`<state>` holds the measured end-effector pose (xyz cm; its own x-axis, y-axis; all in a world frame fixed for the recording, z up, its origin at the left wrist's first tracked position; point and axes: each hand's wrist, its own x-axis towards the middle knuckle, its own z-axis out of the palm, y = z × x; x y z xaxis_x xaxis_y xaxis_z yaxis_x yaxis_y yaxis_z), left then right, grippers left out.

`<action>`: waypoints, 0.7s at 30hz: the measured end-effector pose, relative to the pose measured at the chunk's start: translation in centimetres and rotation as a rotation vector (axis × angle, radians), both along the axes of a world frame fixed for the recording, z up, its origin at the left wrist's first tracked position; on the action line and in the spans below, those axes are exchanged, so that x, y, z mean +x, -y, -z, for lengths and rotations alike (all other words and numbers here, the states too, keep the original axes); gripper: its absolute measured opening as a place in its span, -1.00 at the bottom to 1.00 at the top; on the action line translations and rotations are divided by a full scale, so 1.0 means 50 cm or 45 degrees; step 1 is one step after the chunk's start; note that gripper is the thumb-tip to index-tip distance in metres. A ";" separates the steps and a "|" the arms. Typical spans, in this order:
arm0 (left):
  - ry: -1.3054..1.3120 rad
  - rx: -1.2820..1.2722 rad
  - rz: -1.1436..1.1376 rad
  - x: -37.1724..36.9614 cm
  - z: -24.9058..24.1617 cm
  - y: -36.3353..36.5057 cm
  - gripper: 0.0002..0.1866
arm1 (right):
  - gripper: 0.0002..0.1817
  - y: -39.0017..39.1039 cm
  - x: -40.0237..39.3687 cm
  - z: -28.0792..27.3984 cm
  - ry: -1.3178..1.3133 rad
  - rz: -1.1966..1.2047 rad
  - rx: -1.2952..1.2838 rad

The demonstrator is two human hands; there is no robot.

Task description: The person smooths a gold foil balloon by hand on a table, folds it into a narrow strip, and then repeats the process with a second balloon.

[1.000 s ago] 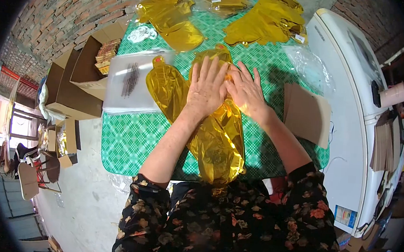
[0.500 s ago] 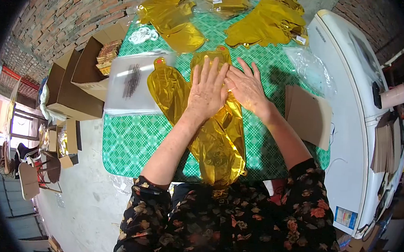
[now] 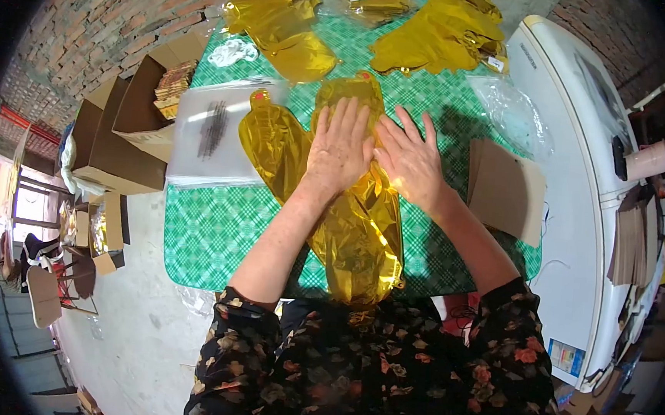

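My left hand [image 3: 339, 152] is open and flat, palm down, its fingers a little apart and pointing away from me, over the upper middle of a shiny gold foil shape [image 3: 360, 248]. My right hand [image 3: 414, 161] is just beside it, also open and palm down, with fingers spread wider, partly over the foil's right edge and partly over the green cloth. Neither hand is closed around anything; I cannot tell how firmly either one presses.

The foil lies on the table in front of me. Two rounded ends, each tipped with a red dot, point away from me, and its crinkled lower part reaches the near edge, by my dark floral top [image 3: 367, 372].

Under it is a green and white patterned tablecloth [image 3: 215, 238]. To the left lies a stack of clear plastic sleeves [image 3: 232, 150], with a white tangle [image 3: 233, 52] beyond it; to the right, brown cardboard sheets [image 3: 507, 190] and, farther off, a clear plastic bag [image 3: 512, 116]. Three more gold foil heaps [image 3: 437, 34] line the far side. Open cardboard boxes [image 3: 141, 129] stand left of the table, and a white appliance [image 3: 563, 224] stands right.
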<state>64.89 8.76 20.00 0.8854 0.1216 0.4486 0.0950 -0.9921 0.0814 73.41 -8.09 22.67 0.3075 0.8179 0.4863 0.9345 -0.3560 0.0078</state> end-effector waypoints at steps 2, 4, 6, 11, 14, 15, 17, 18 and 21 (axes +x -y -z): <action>-0.028 -0.012 -0.007 0.001 -0.001 0.001 -0.35 | -0.51 -0.002 -0.001 0.002 -0.006 0.028 0.013; -0.032 -0.014 -0.006 0.001 0.000 0.000 -0.35 | -0.51 -0.010 0.000 0.003 -0.019 0.050 0.033; -0.033 -0.023 -0.005 0.002 0.001 0.000 -0.35 | -0.50 -0.021 0.008 0.005 -0.036 0.071 0.057; -0.035 -0.031 -0.002 0.002 0.001 0.000 -0.35 | -0.45 -0.052 0.048 0.025 -0.023 0.143 -0.040; -0.015 -0.033 -0.005 0.002 0.003 0.000 -0.35 | -0.42 -0.074 0.067 0.022 -0.051 0.184 -0.089; -0.024 -0.030 -0.008 0.002 0.001 0.000 -0.36 | -0.41 -0.080 0.073 0.020 -0.063 0.197 -0.104; -0.039 -0.024 -0.012 0.002 -0.002 0.001 -0.36 | -0.41 -0.094 0.092 0.017 -0.051 0.197 -0.110; -0.026 -0.019 -0.014 0.003 -0.001 0.001 -0.37 | -0.41 -0.102 0.103 0.016 -0.046 0.197 -0.113; -0.010 -0.014 -0.018 0.004 0.001 0.000 -0.38 | -0.42 -0.121 0.122 0.022 0.004 0.196 -0.091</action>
<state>65.09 8.76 19.96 0.8871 0.1390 0.4402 0.1098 -0.9898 0.0912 79.51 -2.03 21.59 0.4303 0.7939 0.4296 0.8689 -0.4932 0.0411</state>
